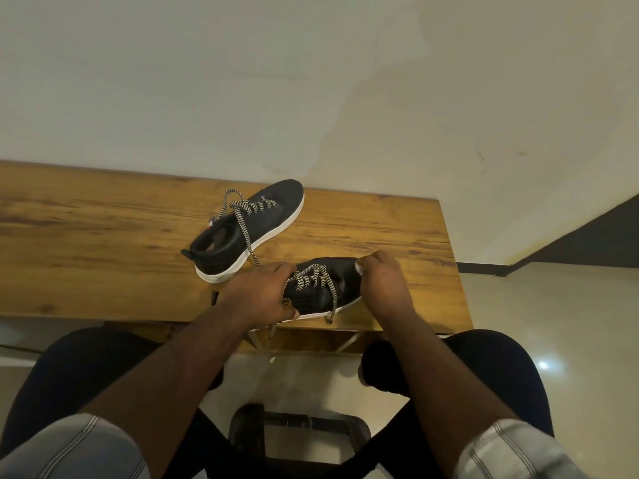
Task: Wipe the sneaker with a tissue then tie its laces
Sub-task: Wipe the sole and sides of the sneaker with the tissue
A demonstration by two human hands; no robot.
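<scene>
Plainly two black knit sneakers with white rubber soles on one wooden table (103,229). Near sneaker (320,293) at the table's front edge, gripped at the heel end by the left hand (257,297), fingers curled over its collar. Right hand (382,278) at its toe, fingertips pinching something pale, too small to identify. Laces (313,276) flat, black-and-cream zigzag weave, loose. Far sneaker (249,229) toward the table's back edge, laces untied. No readable writing.
</scene>
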